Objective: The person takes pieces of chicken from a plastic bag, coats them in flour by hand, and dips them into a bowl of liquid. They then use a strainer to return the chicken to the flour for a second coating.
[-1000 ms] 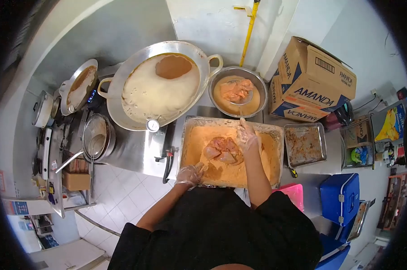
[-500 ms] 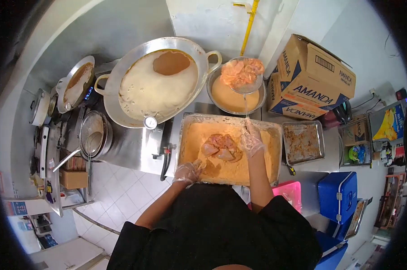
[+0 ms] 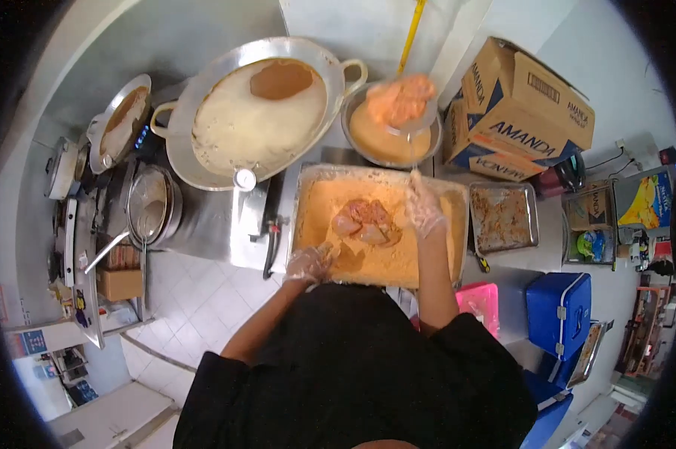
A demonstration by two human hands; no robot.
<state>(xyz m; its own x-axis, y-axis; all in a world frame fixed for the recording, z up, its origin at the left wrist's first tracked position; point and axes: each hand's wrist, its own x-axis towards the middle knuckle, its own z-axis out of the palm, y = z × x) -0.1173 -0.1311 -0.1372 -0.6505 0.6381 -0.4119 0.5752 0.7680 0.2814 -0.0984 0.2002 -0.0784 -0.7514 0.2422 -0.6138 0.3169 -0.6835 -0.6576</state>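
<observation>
My right hand (image 3: 426,211), in a clear plastic glove, is closed round the handle of a wire skimmer (image 3: 410,138). Wet, orange-coated raw chicken (image 3: 401,99) fills the skimmer, blurred by motion, above a metal bowl of orange batter (image 3: 383,142). Below lies a large metal tray (image 3: 297,202) spread with orange breading (image 3: 428,258). More raw chicken pieces (image 3: 366,222) sit heaped in its middle. My left hand (image 3: 309,264), gloved too, rests at the tray's front left with its fingers stretched over the breading, apart from the chicken.
A wide wok of foamy oil (image 3: 259,120) with a dial thermometer (image 3: 244,179) stands at the back left. Cardboard boxes (image 3: 521,112) are stacked at the back right, beside a crumb-covered tray (image 3: 504,217). A strainer (image 3: 147,202) rests on a pot at left; a blue cooler (image 3: 561,310) stands at right.
The loaded skimmer has blurred and shifted slightly over the batter bowl, still in my right hand. The whole scene sits a little higher in view. My left hand stays by the tray's corner.
</observation>
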